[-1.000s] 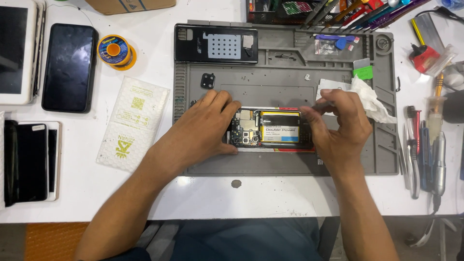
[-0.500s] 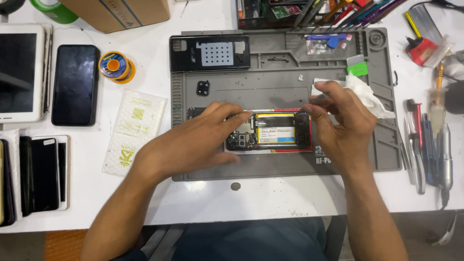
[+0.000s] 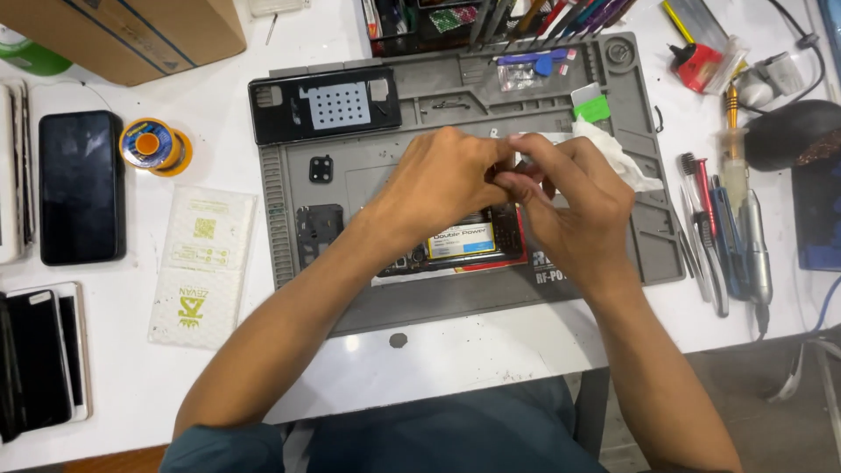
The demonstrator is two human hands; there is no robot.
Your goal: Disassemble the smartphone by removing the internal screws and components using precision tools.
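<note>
Head camera looks down on an opened phone [image 3: 464,245] lying on a grey work mat [image 3: 596,263], its battery with a yellow and blue label facing up. Both hands are raised just above the phone's far edge, so the phone lies below and slightly toward the person from them. The left hand [image 3: 442,180] and the right hand [image 3: 574,201] meet fingertip to fingertip, fingers pinched together around something small and dark; what it is cannot be told, since the fingers hide most of it.

Just left of the phone on the mat lies a dark phone frame piece [image 3: 318,235], with a small square camera cover [image 3: 321,168] beyond it. At the mat's far left corner rests a black back panel [image 3: 326,107] with a dotted pale patch. A crumpled white tissue [image 3: 618,153] sits behind the right hand, next to a green tab [image 3: 593,109].

Off the mat, to the left, are a pale packet [image 3: 200,267], a spool of solder wire [image 3: 151,145], and a dark phone [image 3: 81,187] lying face up. To the right, several hand tools [image 3: 718,236] lie side by side on the white table [image 3: 473,350].
</note>
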